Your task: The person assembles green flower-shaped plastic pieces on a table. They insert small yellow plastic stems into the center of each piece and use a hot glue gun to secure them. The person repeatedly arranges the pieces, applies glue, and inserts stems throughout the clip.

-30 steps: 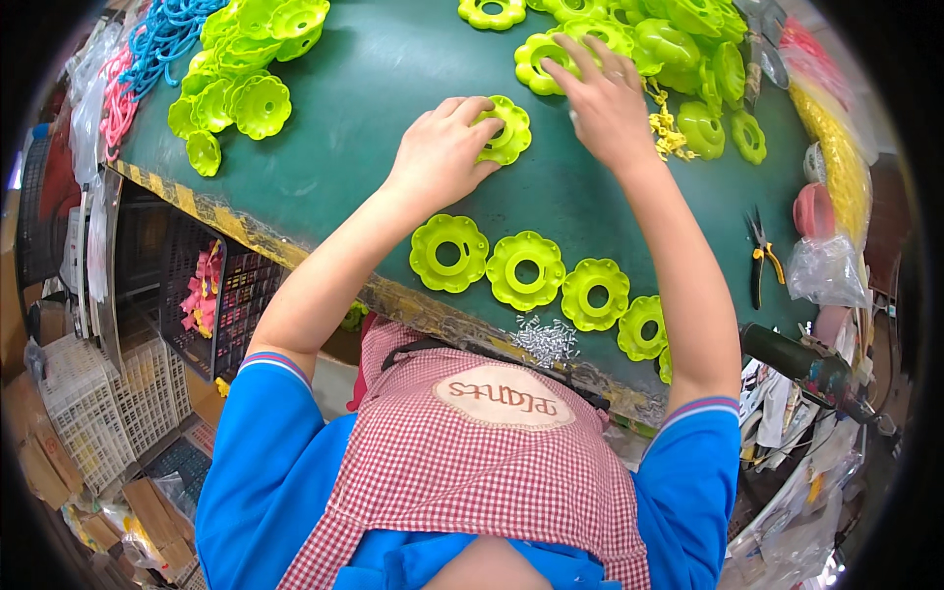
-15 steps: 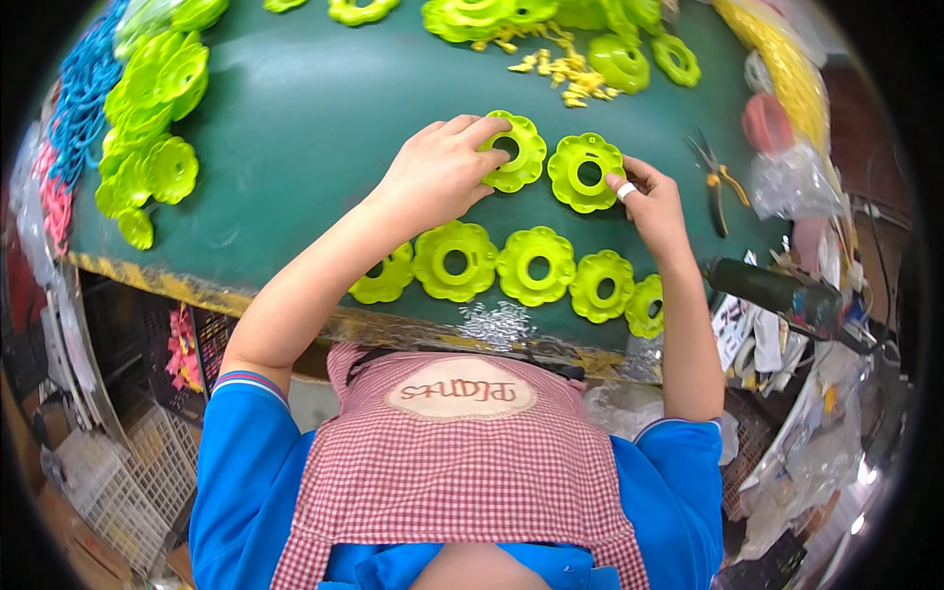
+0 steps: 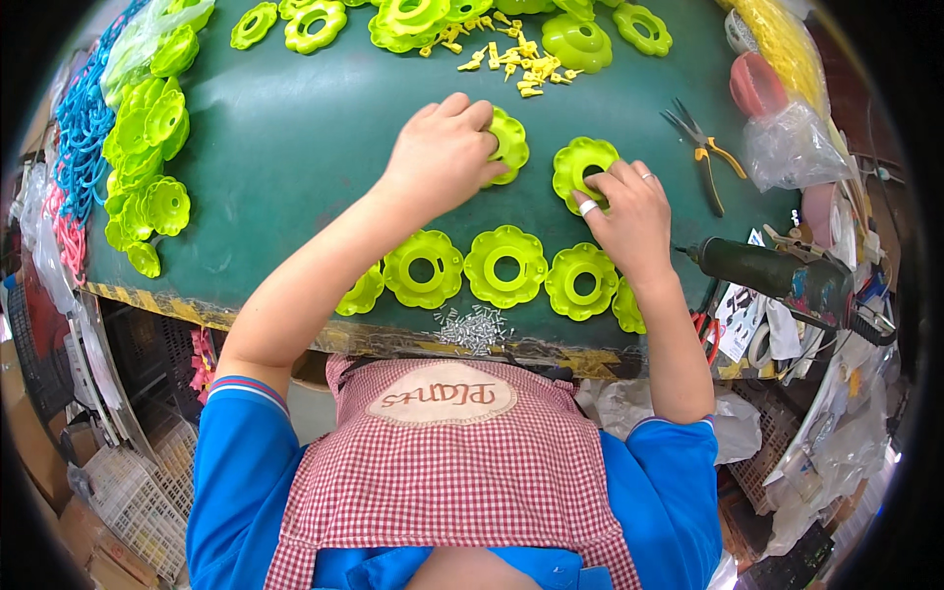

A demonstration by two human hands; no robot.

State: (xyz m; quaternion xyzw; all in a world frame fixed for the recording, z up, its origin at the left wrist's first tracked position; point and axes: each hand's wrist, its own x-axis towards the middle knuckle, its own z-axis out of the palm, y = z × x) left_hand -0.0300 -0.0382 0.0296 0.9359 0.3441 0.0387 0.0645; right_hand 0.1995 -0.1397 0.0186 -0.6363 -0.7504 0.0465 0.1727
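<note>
My left hand (image 3: pixel 444 152) has its fingers curled over the left side of a lime-green flower-shaped plastic ring (image 3: pixel 513 146), hiding much of it. To the right of that, my right hand (image 3: pixel 631 214) grips the lower right rim of a second lime-green flower-shaped ring (image 3: pixel 570 162), fingertips at its centre hole. Both rings are at the table surface, a small gap apart. Nearer to me runs a row of several similar rings (image 3: pixel 479 267) along the table edge, the rightmost partly behind my right forearm. A pile of small silvery pins (image 3: pixel 474 330) lies in front of the row.
Small yellow plastic pieces (image 3: pixel 536 69) and more green rings (image 3: pixel 315 26) lie at the far side. Stacked green parts (image 3: pixel 147 128) and blue cords (image 3: pixel 88 147) line the left. Pliers (image 3: pixel 706 157) and a dark green power tool (image 3: pixel 762 270) lie at the right.
My right hand has shifted from the right edge of its ring to over the lower rim, fingers now at the hole. My left hand covers more of its ring. The whole view has shifted slightly.
</note>
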